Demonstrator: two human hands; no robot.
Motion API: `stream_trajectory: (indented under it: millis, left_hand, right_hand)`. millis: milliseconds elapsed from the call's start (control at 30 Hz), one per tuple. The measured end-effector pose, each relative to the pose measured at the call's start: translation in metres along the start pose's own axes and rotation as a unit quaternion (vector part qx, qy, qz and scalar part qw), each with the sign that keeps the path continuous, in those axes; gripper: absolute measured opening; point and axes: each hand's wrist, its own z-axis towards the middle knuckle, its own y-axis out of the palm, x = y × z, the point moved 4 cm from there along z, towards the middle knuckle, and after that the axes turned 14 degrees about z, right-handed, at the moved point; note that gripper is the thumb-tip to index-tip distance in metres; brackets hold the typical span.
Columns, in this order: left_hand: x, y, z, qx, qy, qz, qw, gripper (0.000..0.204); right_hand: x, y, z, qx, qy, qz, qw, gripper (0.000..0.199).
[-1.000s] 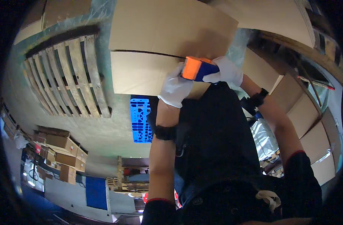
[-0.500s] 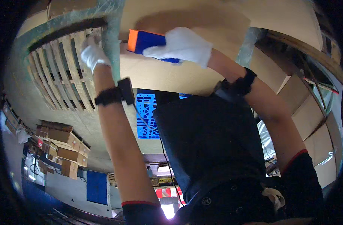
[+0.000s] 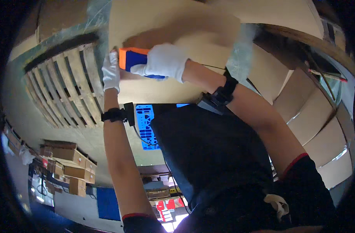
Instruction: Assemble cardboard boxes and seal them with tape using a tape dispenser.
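Note:
In front of me is a large cardboard box [image 3: 154, 92] with a seam across its top. My right hand [image 3: 165, 63], in a white glove, is closed around a block-shaped blue tool with an orange end [image 3: 135, 59], held at the seam near the box's left edge. The kind of tool is not clear, and my palm hides part of it. My left hand [image 3: 111, 72], also gloved, lies against the left edge of the box beside the orange end. Its fingers look stretched out, pointing away from me.
On the floor to the left lies a wooden pallet [image 3: 68, 83]. A blue plastic pallet [image 3: 145, 126] shows below the box. Stacked cartons [image 3: 321, 116] stand at the right, and more boxes [image 3: 74, 159] are at the lower left. A cable hangs from my left wrist device [image 3: 127, 114].
My right hand has moved left and slightly nearer with the tool. My left hand has come from over the wooden pallet to the box's left edge. The view has shifted a little.

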Motion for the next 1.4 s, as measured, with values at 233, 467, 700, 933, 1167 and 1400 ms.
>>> stream_trajectory:
  millis: [233, 467, 700, 933, 1167, 1400]
  left_hand:
    - [0.03, -0.003, -0.002, 0.049, 0.006, -0.022, 0.999, 0.051]
    - [0.107, 0.062, -0.06, 0.223, 0.307, 0.351, 0.856, 0.07]
    - [0.204, 0.186, -0.155, -0.034, 0.395, 0.402, 0.825, 0.098]
    - [0.217, 0.231, -0.167, -0.184, 0.402, 0.188, 0.877, 0.042]
    - [0.246, 0.184, -0.157, 0.097, 0.666, 0.394, 0.626, 0.025]
    - [0.074, -0.015, 0.009, 0.318, 0.087, 0.376, 0.866, 0.065]
  right_hand:
    - [0.182, -0.061, -0.154, 0.047, 0.141, 0.016, 0.989, 0.082]
    - [0.225, -0.07, -0.164, 0.056, 0.164, -0.132, 0.976, 0.084]
    - [0.276, -0.075, -0.194, 0.035, 0.134, -0.15, 0.979, 0.084]
    - [0.293, -0.027, -0.138, 0.069, 0.229, -0.053, 0.969, 0.072]
    - [0.317, -0.013, -0.117, 0.17, 0.303, 0.015, 0.938, 0.058]
    - [0.287, -0.009, -0.081, 0.307, 0.281, 0.636, 0.65, 0.029]
